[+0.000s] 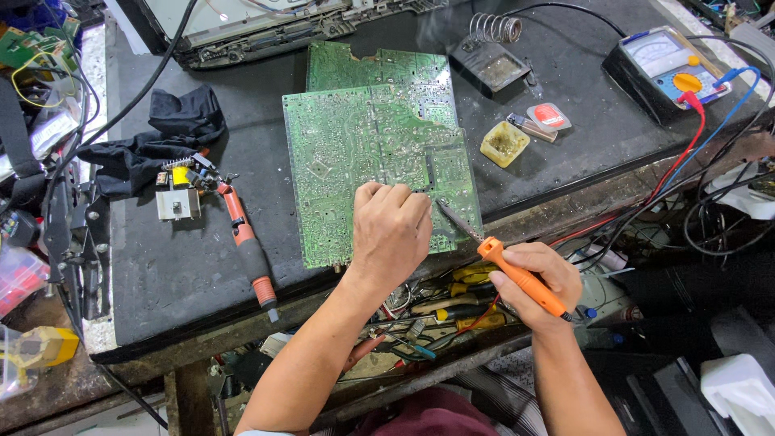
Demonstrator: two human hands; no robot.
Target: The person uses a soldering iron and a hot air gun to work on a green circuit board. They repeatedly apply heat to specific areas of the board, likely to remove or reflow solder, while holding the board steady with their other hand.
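L hand [391, 230] rests knuckles-up, fingers curled closed, pressing on the near edge of the green circuit board [363, 153]; whether it pinches anything small under the fingers can't be seen. R hand [537, 282] is closed around the orange handle of a soldering iron [504, 262], held pen-style, w/ the metal tip angled up-left and touching or nearly touching the board just right of the L knuckles. The board lies solder-side up on the black counter [178, 266], directly ahead of both hands, overlapping a second green board [379, 69] farther away. Judging by the pose, the step in hand is working a joint near the board's near-right corner; the next move calls for a steady tip on the pad and the L hand keeping the board from sliding. Left of the L hand: an orange-handled tool [246, 246] lying on the counter, a small metal component [178, 203] and a black cloth [165, 133]. Beyond the R hand: a yellow flux tub [504, 144], a small red-and-white round tin [549, 117], an iron stand w/ coil [488, 56], and a multimeter [666, 69] w/ red and blue leads. Below the hands, a drawer of assorted tools [452, 303].
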